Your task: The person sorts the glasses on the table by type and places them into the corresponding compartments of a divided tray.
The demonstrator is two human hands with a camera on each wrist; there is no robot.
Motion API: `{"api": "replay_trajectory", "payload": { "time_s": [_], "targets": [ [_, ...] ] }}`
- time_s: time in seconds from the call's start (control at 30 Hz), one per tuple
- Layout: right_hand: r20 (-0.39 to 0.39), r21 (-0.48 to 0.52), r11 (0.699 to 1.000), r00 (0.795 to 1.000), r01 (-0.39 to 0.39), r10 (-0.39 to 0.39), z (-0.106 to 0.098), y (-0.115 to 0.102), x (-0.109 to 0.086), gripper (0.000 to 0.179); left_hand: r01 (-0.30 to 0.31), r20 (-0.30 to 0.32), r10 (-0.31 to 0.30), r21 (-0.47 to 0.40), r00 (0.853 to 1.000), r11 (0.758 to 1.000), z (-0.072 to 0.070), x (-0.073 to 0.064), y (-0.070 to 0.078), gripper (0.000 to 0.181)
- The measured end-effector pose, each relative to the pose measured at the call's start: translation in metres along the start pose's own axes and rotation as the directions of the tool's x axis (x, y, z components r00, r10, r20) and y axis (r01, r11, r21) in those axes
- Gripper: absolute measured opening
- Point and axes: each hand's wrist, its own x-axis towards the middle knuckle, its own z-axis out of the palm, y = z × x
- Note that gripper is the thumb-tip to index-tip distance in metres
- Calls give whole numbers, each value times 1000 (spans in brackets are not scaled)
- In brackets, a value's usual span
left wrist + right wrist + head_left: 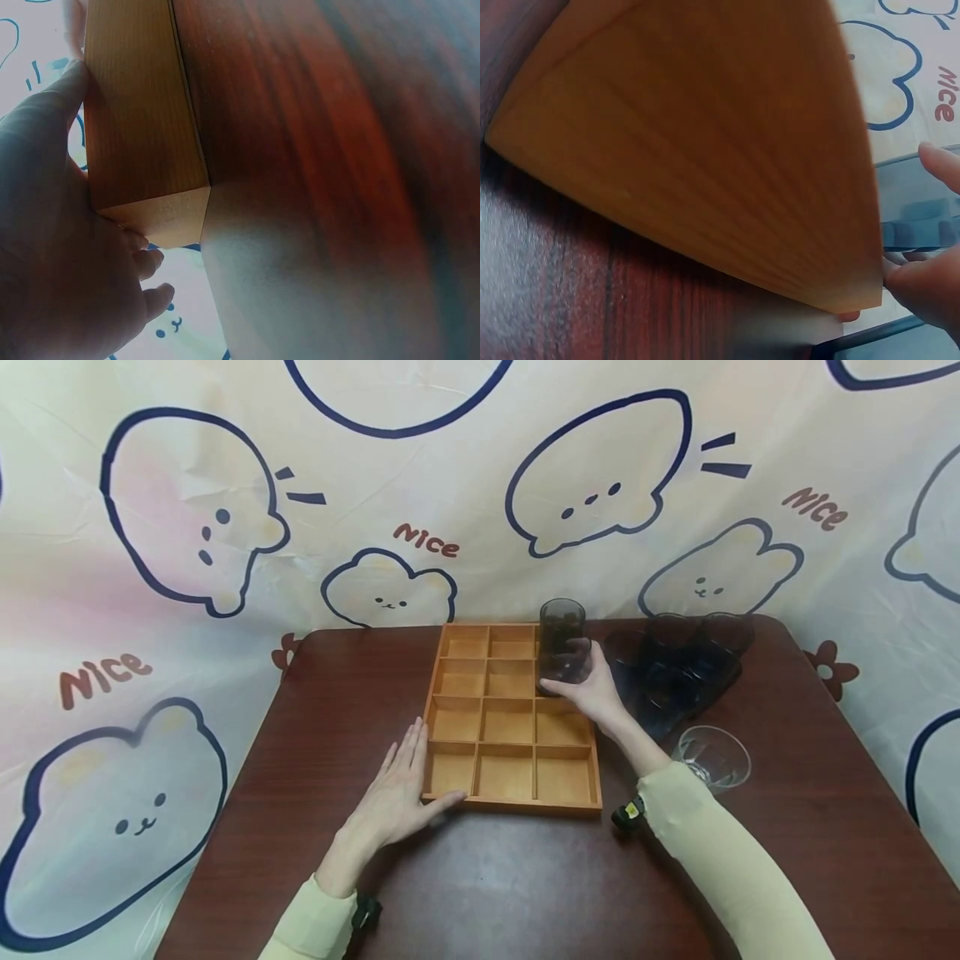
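A wooden tray [506, 777] divided into several square compartments lies on the table. My left hand [393, 797] rests at its front left corner, fingers straight along the left side and thumb reaching over the front edge. The left wrist view shows this hand [60, 277] against the tray's wooden side [142, 105]. With thumb and fingers, my right hand [592, 689] grips a dark, see-through drinking glass [561, 627], upright at the tray's right column toward the back. Whether its base touches the compartment floor I cannot tell. The right wrist view catches only part of the glass [915, 202].
Several dark tinted glasses [675, 652] stand close together at the back right, right behind my right forearm. A clear glass [712, 758] stands nearer, beside the right sleeve. A patterned cloth [480, 485] hangs behind the brown table [315, 735].
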Motion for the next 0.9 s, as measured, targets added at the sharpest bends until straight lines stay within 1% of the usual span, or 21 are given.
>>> {"api": "replay_trajectory", "payload": {
  "time_s": [0.07,0.17,0.3,0.43,0.6,0.9],
  "targets": [
    [7,-48,998,999,37,-36,1,0,0,90,2,2,-2,-1,1000,1000,0,0,0,127],
    [22,-92,993,997,78,-76,1,1,1,92,1,-1,-1,-1,1000,1000,0,0,0,126],
    [32,-136,984,994,111,-108,2,2,1,91,-4,-10,4,4,1000,1000,0,-1,-1,125],
    [25,-173,975,991,137,-134,3,2,1,89,-5,-5,5,2,1000,1000,-1,-1,-1,125],
    [7,-188,974,992,129,-130,5,2,2,88,-3,4,3,4,1000,1000,-1,0,-1,125],
    [-23,-248,964,994,94,-103,4,8,1,87,-6,-4,6,0,1000,1000,0,0,0,126]
  ]
}}
